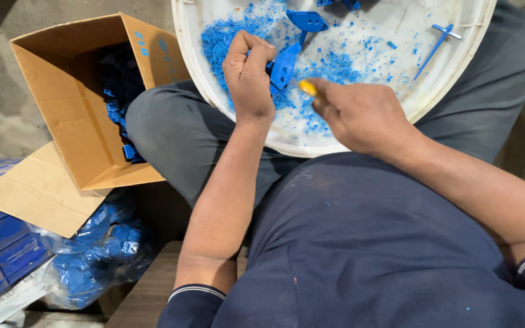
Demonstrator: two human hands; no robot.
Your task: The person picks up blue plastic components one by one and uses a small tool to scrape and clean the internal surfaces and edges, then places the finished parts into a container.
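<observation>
— Head view. Left hand (249, 76)?
— Closed round a blue plastic part (285, 64), flat and paddle-shaped, held over the white tub (287, 144) resting on the lap.
— Right hand (360, 115)?
— Curled tight on a yellow-handled tool (308, 88), tip close beside the part's lower edge.
— Handling?
— Probably light, stiff, smooth; likely slippery among loose shavings. Best pinched by the broad flat end, thin edges left free.
— Around the hands?
— Blue shavings (335, 64) under and beyond both; more blue parts (307, 20) past the left fingers; thin blue sprue (435, 41) far beyond the right. Cardboard box (68, 91) of blue pieces out left of the left forearm; clear bag (101, 249) below it.
</observation>
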